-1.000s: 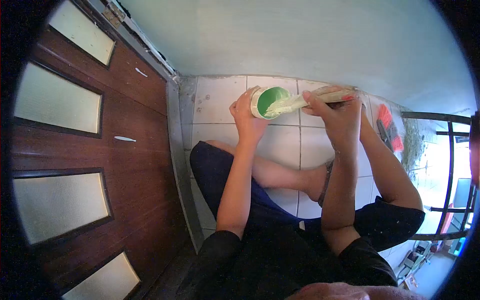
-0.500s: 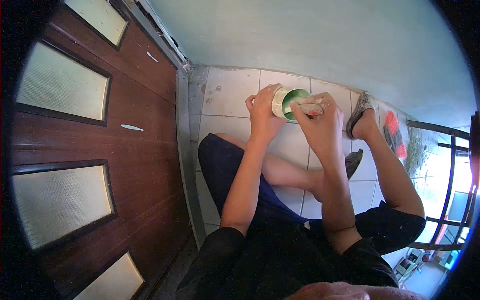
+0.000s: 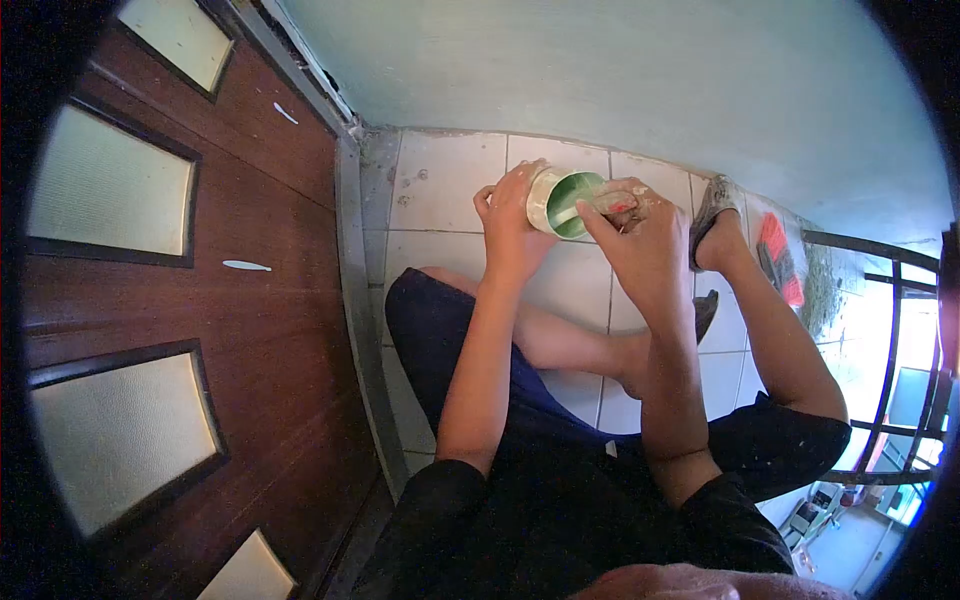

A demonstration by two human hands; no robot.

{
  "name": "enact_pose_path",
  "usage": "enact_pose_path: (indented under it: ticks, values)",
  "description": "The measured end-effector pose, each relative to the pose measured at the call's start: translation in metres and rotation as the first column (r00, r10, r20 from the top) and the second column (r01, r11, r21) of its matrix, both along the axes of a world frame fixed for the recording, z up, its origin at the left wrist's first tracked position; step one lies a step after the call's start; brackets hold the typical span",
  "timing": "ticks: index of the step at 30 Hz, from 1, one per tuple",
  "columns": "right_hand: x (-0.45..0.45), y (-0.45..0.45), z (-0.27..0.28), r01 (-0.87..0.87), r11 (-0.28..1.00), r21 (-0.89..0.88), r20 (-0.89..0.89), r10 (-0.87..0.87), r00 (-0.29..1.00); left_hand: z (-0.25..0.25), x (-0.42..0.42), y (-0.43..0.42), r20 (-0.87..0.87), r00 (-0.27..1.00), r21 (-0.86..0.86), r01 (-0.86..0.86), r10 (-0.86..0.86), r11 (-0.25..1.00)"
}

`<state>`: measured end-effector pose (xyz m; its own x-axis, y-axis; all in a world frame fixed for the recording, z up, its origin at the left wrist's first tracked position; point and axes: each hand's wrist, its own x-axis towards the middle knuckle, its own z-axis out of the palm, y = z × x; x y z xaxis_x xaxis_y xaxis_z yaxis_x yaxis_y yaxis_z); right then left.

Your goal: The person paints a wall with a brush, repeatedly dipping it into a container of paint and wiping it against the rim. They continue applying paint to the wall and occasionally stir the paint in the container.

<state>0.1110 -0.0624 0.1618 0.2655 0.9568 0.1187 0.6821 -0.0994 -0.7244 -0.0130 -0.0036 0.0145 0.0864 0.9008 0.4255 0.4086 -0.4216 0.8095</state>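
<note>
Compared with one second earlier, your right hand (image 3: 648, 225) has shifted closer to the can (image 3: 541, 203), taking the brush (image 3: 607, 204) into its mouth. Can: between your hands, grasped around its side by your left hand (image 3: 513, 208); probably light and rigid, slippery where wet, best held by the outer wall. Brush: pinched in your right hand, tip inside the can; likely light, soft-bristled; grip its handle.

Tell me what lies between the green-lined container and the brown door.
In the head view: the left hand gripping the container, then floor tiles and a grey strip.
</note>
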Motion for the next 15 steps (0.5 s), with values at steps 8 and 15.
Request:
enact_pose_path:
  ticks: [8, 15]
  values:
    - [-0.009, -0.004, -0.001, 0.112, 0.99, -0.084, 0.144, -0.099, 0.985, 0.001, 0.0, 0.001, 0.003, 1.0, -0.001, -0.001, 0.001, 1.0]
    - [-0.015, -0.005, -0.018, 0.077, 0.997, -0.026, 0.318, -0.065, 0.946, 0.001, 0.003, -0.002, -0.034, 0.999, 0.084, -0.011, 0.014, 0.996]
